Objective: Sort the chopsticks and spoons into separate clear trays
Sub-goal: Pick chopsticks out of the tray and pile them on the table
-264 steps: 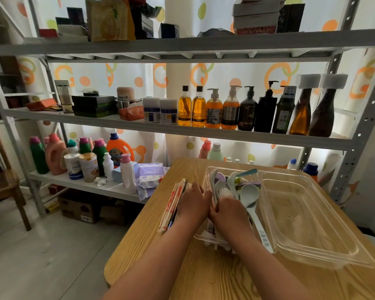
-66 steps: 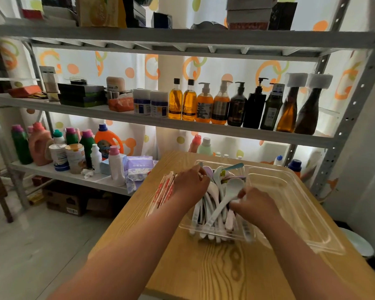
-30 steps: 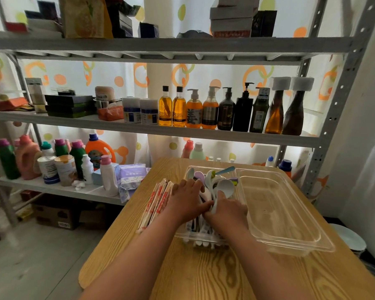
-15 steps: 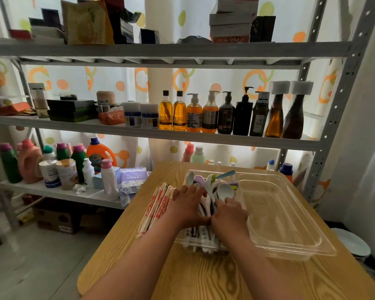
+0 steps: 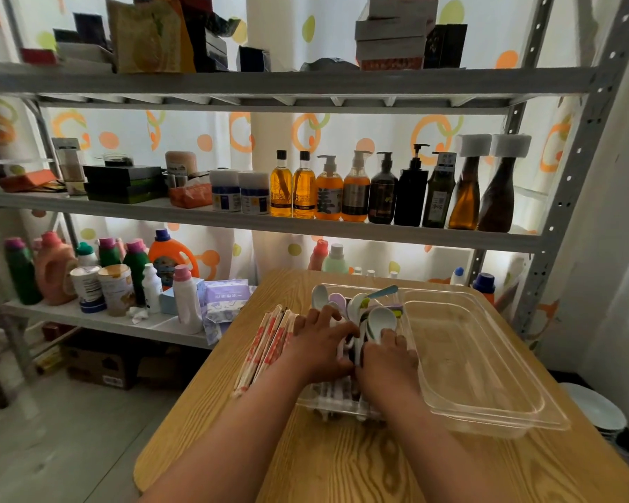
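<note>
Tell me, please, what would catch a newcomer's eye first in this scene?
The left hand and right hand reach into a heap of spoons in one clear tray. Wrapped chopsticks lie bundled on the table beside it, left; a second clear tray sits right.

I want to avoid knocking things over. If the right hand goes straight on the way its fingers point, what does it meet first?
Most likely the pale spoon just ahead of the right hand in the narrow tray. The hand seems to touch the spoon's bowl, though depth is unclear.
</note>
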Demonstrator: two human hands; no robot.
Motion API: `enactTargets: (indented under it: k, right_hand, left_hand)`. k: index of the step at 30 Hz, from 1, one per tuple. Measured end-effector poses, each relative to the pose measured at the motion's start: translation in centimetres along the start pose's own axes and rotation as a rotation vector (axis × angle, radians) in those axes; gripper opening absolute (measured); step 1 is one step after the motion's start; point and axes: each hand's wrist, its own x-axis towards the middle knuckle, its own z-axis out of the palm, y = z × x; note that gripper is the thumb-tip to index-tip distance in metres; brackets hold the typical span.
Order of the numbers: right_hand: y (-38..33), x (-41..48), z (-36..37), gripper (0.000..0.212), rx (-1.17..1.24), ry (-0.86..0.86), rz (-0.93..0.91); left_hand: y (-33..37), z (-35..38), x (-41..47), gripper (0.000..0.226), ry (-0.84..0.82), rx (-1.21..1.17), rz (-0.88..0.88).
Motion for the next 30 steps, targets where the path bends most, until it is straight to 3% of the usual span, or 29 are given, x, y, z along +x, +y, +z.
enactTargets:
  k: [6,10,16,22,30]
  right_hand:
    - [-0.19,-0.11,0.14,0.041,-0.016,-0.036,-0.009]
    - [-0.2,-0.15,0.06,0.032,0.033,0.01,0.025]
    - [-0.18,-0.48,0.01,0.037,0.119,0.075,0.003]
    - [-0.23,-0.36,0.01,0.032,-0.033,0.015,0.003]
    - [0.01,0.0,0.01,0.039,-0.065,-0.069,-0.041]
  left_hand:
    - [-0.03,-0.09,-0.05,0.036,0.027,-0.047,-0.022]
    - [-0.03,-0.3,-0.16,0.041,0.002,-0.052,-0.042]
    - [-0.03,-0.61,-0.2,0.05,-0.051,-0.019,-0.046]
    - [-0.1,-0.49,-0.1,0.04,-0.031,-0.12,-0.083]
    - [-0.12,-0.5,-0.01,0.04,-0.014,-0.154,-0.114]
